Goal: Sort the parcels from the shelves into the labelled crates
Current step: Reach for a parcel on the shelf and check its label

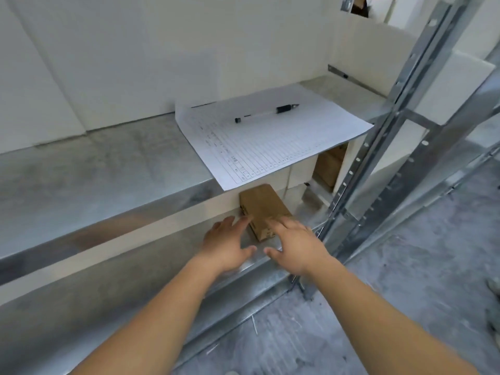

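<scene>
While both hands (228,243) (295,246) flank it, cardboard parcel (263,209) sits on lower shelf (113,301) — fingers spread.

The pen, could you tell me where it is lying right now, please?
In the head view, the pen lies on the printed sheet on the upper shelf, right of centre, above the brown parcel.

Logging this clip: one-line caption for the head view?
Both open hands, left hand and right hand, reach for a cardboard box on the lower shelf, beneath a paper form and pen.
</scene>
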{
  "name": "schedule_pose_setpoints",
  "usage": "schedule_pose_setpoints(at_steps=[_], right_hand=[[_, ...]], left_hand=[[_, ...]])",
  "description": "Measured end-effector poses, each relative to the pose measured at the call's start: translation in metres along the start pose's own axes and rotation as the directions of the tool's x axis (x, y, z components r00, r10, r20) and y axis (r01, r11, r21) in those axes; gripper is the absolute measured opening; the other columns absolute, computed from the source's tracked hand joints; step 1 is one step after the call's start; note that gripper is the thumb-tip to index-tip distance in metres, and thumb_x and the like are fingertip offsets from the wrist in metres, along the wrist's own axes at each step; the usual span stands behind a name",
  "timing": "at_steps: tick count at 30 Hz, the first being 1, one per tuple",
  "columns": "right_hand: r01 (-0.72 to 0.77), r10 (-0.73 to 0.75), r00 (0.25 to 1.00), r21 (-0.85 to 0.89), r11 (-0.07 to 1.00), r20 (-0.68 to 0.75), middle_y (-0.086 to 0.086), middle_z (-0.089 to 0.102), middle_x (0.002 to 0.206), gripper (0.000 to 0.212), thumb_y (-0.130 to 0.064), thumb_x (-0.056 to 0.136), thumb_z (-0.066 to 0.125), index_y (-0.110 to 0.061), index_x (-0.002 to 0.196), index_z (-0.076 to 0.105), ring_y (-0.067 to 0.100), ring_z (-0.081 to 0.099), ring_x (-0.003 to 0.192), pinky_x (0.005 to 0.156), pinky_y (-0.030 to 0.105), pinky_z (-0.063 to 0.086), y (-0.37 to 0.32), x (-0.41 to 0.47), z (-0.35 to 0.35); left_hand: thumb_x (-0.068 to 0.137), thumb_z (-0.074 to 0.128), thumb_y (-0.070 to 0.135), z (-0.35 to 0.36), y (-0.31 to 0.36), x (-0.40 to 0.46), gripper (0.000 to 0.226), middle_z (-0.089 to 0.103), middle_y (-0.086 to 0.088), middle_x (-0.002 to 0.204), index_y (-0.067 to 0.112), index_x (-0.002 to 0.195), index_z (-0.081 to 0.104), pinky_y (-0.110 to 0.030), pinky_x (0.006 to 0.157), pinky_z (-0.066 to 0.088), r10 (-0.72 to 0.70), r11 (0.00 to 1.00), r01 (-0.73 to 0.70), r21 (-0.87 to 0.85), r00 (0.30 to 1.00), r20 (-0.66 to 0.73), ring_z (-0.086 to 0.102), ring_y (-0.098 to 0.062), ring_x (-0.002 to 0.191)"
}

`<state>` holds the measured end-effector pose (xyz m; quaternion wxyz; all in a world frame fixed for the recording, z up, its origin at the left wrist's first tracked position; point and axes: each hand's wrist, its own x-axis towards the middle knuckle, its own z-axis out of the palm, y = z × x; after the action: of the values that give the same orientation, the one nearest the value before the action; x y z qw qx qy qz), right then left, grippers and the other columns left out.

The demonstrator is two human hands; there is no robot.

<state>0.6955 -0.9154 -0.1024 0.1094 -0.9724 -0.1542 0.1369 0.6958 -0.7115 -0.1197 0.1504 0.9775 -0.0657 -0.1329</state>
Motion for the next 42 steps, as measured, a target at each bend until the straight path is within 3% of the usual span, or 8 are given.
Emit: schedule_pose_setpoints(at_steps=[5,15,22,26,30,34,38,42], right_hand=[[0.009,-0.009,0.999,-0.001,1.0,0.053,0.009,0.033,0.161,0.078,-0.057,0.094,0.055,-0.034,0.16,0.021,0.034,0.037,0.143,0.116,0.047,0.036,0.037,0.035,-0.003],[0.094,-0.099,0.979,0.035,0.995,0.176,0.017,0.001,0.169,0.073,-0.054,0.1,0.046,-0.033,0.162,0.015,0.04,0.023,0.151,0.12,0.043,0.027,0.092,0.105,0.013],[0.149,-0.163,0.986,0.322,0.935,0.018,0.022,0.058,0.123,0.04,-0.037,0.101,0.055,-0.012,0.132,0.06,0.037,0.059,0.105,0.084,0.033,0.043,0.103,0.111,0.038],[0.14,-0.138,0.99,0.365,0.921,-0.031,0.013,0.062,0.108,0.048,-0.033,0.092,0.067,-0.019,0.134,0.047,0.033,0.063,0.091,0.075,0.034,0.049,0.104,0.098,0.038],[-0.008,-0.067,0.989,0.511,0.86,0.128,0.002,0.065,0.09,0.112,-0.026,0.074,0.08,-0.047,0.151,0.001,0.025,0.067,0.081,0.069,0.034,0.055,0.102,0.084,0.032],[0.029,-0.167,0.956,0.493,0.869,0.24,0.002,0.067,0.092,0.145,-0.022,0.066,0.09,-0.063,0.141,-0.027,0.022,0.068,0.08,0.068,0.034,0.058,0.088,0.063,0.027],[0.109,-0.272,0.924,0.498,0.86,0.268,-0.003,0.068,0.108,0.148,-0.026,0.058,0.096,-0.063,0.144,-0.019,0.022,0.068,0.093,0.08,0.038,0.059,0.056,0.043,0.033],[0.173,-0.38,0.89,0.584,0.793,0.253,-0.007,0.065,0.108,0.119,-0.026,0.06,0.093,-0.057,0.144,0.014,0.02,0.067,0.097,0.081,0.048,0.061,0.013,0.022,0.04]], left_hand=[[0.088,0.06,0.061,0.02,0.016,0.039,0.084,0.038,-0.008,0.154,0.044,0.156,0.014,-0.046,0.106,0.043,-0.044,0.999,0.045,-0.022,0.998,0.043,0.043,-0.035,0.134],[0.089,0.049,0.067,0.06,0.053,0.082,0.071,0.049,-0.007,0.146,0.042,0.153,0.029,-0.044,0.1,0.048,-0.207,0.957,0.217,-0.193,0.976,0.067,0.059,-0.032,0.115],[0.099,0.053,0.045,0.074,0.074,0.081,0.031,0.069,-0.006,0.106,0.02,0.115,0.063,-0.033,0.076,0.049,-0.382,0.855,0.319,-0.41,0.921,-0.082,0.064,-0.027,0.095],[0.097,0.061,0.033,0.079,0.078,0.064,0.022,0.063,-0.007,0.084,0.016,0.107,0.054,-0.035,0.064,0.046,-0.489,0.824,0.381,-0.42,0.852,-0.185,0.061,-0.031,0.078],[0.077,0.074,0.019,0.076,0.075,0.036,0.089,0.064,0.002,0.071,0.03,0.146,0.019,-0.027,0.054,0.05,-0.575,0.696,0.416,-0.585,0.811,-0.107,0.065,-0.02,0.061],[0.065,0.087,0.016,0.07,0.066,-0.003,0.141,0.069,-0.01,0.072,0.053,0.148,-0.021,-0.031,0.056,0.059,-0.623,0.605,0.476,-0.639,0.783,-0.006,0.07,-0.02,0.062],[0.061,0.093,0.016,0.064,0.051,-0.05,0.147,0.068,-0.007,0.078,0.063,0.146,-0.017,-0.032,0.063,0.059,-0.615,0.586,0.458,-0.668,0.789,0.002,0.068,-0.018,0.066],[0.053,0.095,0.026,0.064,0.031,-0.107,0.121,0.071,0.003,0.079,0.061,0.139,0.019,-0.039,0.07,0.061,-0.631,0.55,0.409,-0.728,0.775,-0.041,0.07,-0.015,0.068]])
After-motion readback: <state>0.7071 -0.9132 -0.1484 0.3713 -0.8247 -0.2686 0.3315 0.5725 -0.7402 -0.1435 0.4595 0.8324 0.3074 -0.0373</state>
